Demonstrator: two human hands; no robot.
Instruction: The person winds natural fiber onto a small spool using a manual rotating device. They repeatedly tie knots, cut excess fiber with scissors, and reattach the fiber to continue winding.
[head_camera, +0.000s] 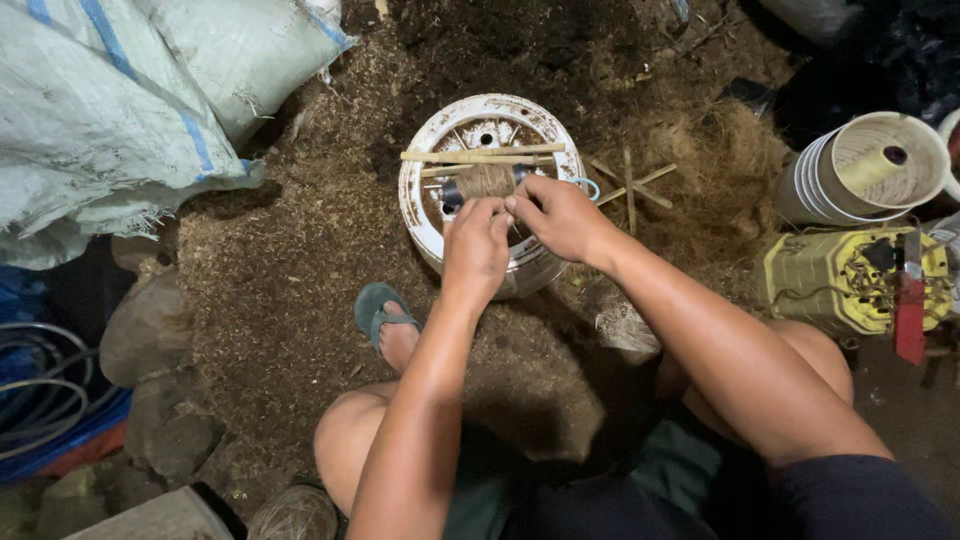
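Your left hand (475, 245) and right hand (560, 215) meet over the white wheel rim (420, 200), fingers pinched shut on a small bundle of coir fibre (486, 180) that sits just under two bamboo sticks (480, 154) laid across the rim's top. Loose husk ground lies open to the rim's left. Your sandalled foot (385, 320) rests near its lower edge. White woven sacks (120, 100) crowd the upper left; stacked white buckets (870, 165) and a yellow crate (850, 280) close the right.

Brown fibre bundle (486, 180) lies under bamboo sticks (482, 155); atop white wheel rim (420, 215).
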